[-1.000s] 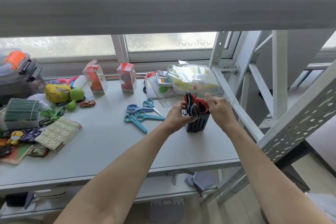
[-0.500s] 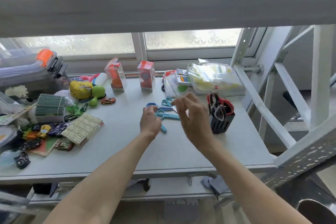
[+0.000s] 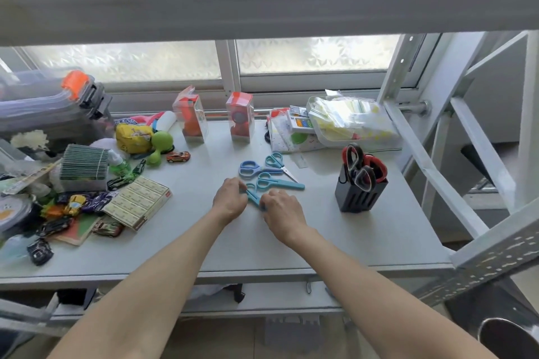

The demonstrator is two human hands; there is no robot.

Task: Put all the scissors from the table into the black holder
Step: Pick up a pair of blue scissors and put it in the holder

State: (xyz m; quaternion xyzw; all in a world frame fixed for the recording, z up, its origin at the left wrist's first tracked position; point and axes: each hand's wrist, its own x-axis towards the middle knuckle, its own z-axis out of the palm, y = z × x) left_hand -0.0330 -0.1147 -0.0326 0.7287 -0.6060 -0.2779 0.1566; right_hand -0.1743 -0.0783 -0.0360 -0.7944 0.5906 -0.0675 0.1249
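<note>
While both hands meet on the worktop [image 3: 335, 242], the left hand [image 3: 230, 201] and right hand [image 3: 280, 208] each pinch the nearest blue scissors [image 3: 253, 196]; 3 more lie behind, well left of the black holder [image 3: 357, 197]. No writing is legible.

head view, looking down, table [image 3: 350, 245] near

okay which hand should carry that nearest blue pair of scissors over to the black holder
Probably the right hand. Both hands touch the nearest blue scissors, but the black holder stands on the right, so the left hand would have to cross over.
</note>
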